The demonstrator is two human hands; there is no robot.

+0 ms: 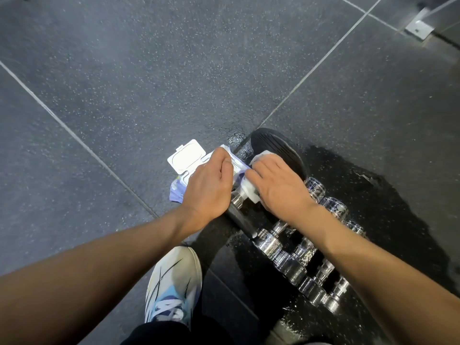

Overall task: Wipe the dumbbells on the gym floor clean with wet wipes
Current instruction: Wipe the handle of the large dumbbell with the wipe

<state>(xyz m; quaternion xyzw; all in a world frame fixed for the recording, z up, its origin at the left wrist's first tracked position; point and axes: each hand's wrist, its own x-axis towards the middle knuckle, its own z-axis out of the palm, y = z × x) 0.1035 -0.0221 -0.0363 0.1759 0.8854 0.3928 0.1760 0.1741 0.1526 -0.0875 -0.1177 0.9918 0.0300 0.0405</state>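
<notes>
Dumbbell point(278, 150): on the floor point(124, 83), under both hands.
Right hand point(278, 185): pressing a white wipe point(249, 188) onto its handle.
Left hand point(209, 185): resting on the wipes pack point(189, 161), grip unclear.

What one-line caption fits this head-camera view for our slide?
Left hand steadies an open wet-wipe pack while right hand presses a white wipe against a dumbbell.
</notes>
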